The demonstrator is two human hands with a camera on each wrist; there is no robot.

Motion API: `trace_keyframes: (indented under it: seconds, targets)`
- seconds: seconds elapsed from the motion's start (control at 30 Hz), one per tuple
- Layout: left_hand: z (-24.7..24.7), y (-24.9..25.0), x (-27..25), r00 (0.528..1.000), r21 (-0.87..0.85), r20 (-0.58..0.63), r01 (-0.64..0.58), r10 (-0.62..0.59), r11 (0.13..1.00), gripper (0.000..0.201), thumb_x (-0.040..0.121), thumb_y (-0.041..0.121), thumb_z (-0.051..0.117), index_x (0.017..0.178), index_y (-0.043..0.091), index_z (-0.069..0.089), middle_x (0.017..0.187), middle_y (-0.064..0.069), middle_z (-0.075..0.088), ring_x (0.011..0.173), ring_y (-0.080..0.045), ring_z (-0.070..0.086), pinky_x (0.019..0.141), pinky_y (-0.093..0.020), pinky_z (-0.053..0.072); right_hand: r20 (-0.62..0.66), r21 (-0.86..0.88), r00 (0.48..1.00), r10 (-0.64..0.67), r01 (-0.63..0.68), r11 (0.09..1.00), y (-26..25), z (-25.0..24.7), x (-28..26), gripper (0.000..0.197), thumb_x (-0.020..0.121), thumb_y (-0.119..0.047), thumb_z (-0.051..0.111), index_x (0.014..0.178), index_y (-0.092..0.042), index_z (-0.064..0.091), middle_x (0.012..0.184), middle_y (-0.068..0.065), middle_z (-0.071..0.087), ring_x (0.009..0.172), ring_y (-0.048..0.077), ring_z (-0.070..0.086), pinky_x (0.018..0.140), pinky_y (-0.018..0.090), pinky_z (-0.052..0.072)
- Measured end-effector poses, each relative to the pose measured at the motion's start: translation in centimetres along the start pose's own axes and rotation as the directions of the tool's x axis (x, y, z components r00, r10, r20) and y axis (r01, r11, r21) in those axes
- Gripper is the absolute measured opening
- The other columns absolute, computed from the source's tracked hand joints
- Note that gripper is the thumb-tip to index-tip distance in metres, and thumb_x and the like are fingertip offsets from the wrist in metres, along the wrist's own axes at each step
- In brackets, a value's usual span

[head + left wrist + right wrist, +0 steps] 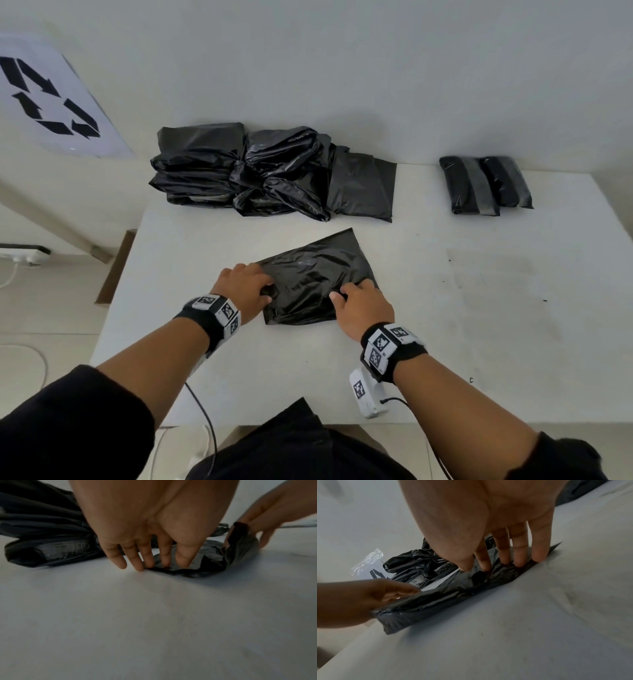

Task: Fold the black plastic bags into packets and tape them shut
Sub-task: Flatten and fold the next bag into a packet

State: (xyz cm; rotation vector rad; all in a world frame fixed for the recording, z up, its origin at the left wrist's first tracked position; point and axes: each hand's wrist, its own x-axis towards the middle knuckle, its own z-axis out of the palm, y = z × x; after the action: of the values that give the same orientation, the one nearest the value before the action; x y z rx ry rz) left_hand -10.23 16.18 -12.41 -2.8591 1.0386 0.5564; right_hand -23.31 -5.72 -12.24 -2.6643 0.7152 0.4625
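A flat black plastic bag (315, 270) lies slanted on the middle of the white table (479, 308). My left hand (263, 287) grips its left end, thumb and fingers curled round the folded near edge (419, 605). In the left wrist view the left hand (168, 563) has its fingertips down on the bag (202, 568). My right hand (346, 291) pinches the bag's near right part. In the right wrist view the right hand (476, 568) has a small fold raised between thumb and forefinger, and the other fingers press the edge down.
A heap of loose black bags (260, 171) lies at the table's back against the wall. Two taped packets (483, 185) sit side by side at the back right. A clear sheet with recycling arrows (51, 99) is at the far left. A power strip (24, 255) lies on the floor.
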Motion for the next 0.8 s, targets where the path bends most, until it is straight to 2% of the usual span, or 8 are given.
trace_keyframes:
  seconds: [0.1, 0.17, 0.27, 0.33, 0.47, 0.6, 0.7, 0.8]
  targets:
    - [0.2, 0.1, -1.1, 0.996, 0.067, 0.041, -0.076, 0.073, 0.995, 0.042, 0.093, 0.048, 0.049, 0.132, 0.033, 0.053, 0.131, 0.006, 0.052, 0.119, -0.019, 0.048, 0.100, -0.037, 0.037, 0.005, -0.058, 1.000, 0.021, -0.021, 0.998, -0.4, -0.4, 0.9, 0.051, 0.099, -0.058, 0.033, 0.130, -0.023, 0.053, 0.132, 0.010, 0.045, 0.119, 0.030, 0.047, 0.094, 0.042, 0.044]
    - [0.5, 0.4, -1.8, 0.991, 0.073, 0.066, -0.124, 0.119, 0.990, 0.034, 0.093, 0.046, 0.048, 0.122, 0.032, 0.060, 0.122, 0.006, 0.059, 0.113, -0.019, 0.053, 0.094, -0.034, 0.041, 0.002, -0.119, 0.998, 0.059, -0.058, 0.991, -0.9, -0.6, 1.4, 0.057, 0.098, -0.060, 0.032, 0.137, -0.021, 0.045, 0.140, 0.011, 0.039, 0.127, 0.032, 0.040, 0.097, 0.046, 0.041]
    - [0.6, 0.5, -2.2, 0.996, -0.117, -0.072, -0.058, 0.049, 0.992, 0.023, 0.095, 0.037, 0.049, 0.102, 0.024, 0.066, 0.106, 0.001, 0.063, 0.103, -0.023, 0.056, 0.083, -0.031, 0.044, -0.037, -0.105, 0.986, 0.163, -0.166, 0.981, -1.5, -0.9, 2.2, 0.057, 0.097, -0.060, 0.033, 0.140, -0.022, 0.037, 0.142, 0.012, 0.034, 0.130, 0.032, 0.032, 0.099, 0.051, 0.036]
    - [0.4, 0.3, -1.9, 0.982, -0.292, -0.172, 0.026, -0.079, 0.956, 0.016, 0.093, 0.031, 0.056, 0.102, 0.022, 0.065, 0.115, -0.002, 0.057, 0.108, -0.026, 0.053, 0.089, -0.035, 0.045, -0.038, -0.010, 0.959, 0.281, -0.282, 0.959, -1.0, -1.1, 2.8, 0.055, 0.098, -0.056, 0.031, 0.143, -0.023, 0.032, 0.144, 0.012, 0.033, 0.132, 0.032, 0.029, 0.101, 0.052, 0.032]
    - [0.3, 0.0, -1.0, 0.975, -0.373, -0.053, 0.181, -0.216, 0.910, 0.036, 0.090, 0.031, 0.062, 0.125, 0.026, 0.056, 0.147, -0.003, 0.035, 0.129, -0.029, 0.040, 0.105, -0.041, 0.040, 0.011, 0.025, 0.930, 0.366, -0.366, 0.930, 0.3, -1.7, 3.8, 0.053, 0.097, -0.044, 0.046, 0.142, -0.020, 0.032, 0.144, 0.012, 0.038, 0.133, 0.032, 0.032, 0.104, 0.051, 0.030]
    - [0.1, -0.2, 0.0, 0.972, -0.369, -0.059, 0.191, -0.228, 0.909, 0.052, 0.089, 0.034, 0.063, 0.137, 0.026, 0.046, 0.149, -0.004, 0.032, 0.133, -0.028, 0.036, 0.109, -0.040, 0.037, 0.110, 0.130, 0.898, 0.425, -0.437, 0.890, 0.8, -2.0, 4.5, 0.047, 0.093, -0.039, 0.054, 0.132, -0.018, 0.041, 0.138, 0.011, 0.045, 0.128, 0.032, 0.039, 0.105, 0.049, 0.036]
    - [0.0, -0.1, 0.5, 0.973, -0.350, -0.053, 0.192, -0.224, 0.917, 0.055, 0.088, 0.034, 0.065, 0.138, 0.026, 0.044, 0.150, -0.004, 0.033, 0.133, -0.029, 0.037, 0.109, -0.040, 0.037, 0.079, 0.118, 0.896, 0.437, -0.444, 0.888, 0.8, -1.8, 4.4, 0.049, 0.095, -0.049, 0.049, 0.131, -0.016, 0.046, 0.137, 0.012, 0.044, 0.128, 0.032, 0.038, 0.103, 0.049, 0.036]
    - [0.2, 0.0, 1.3, 0.977, -0.340, 0.014, 0.207, -0.215, 0.917, 0.051, 0.087, 0.032, 0.066, 0.135, 0.027, 0.050, 0.154, -0.002, 0.029, 0.136, -0.030, 0.034, 0.111, -0.043, 0.035, 0.053, 0.085, 0.902, 0.429, -0.432, 0.898, 1.1, -1.5, 4.2, 0.040, 0.098, -0.046, 0.048, 0.127, -0.018, 0.051, 0.134, 0.010, 0.048, 0.126, 0.031, 0.041, 0.102, 0.046, 0.036]
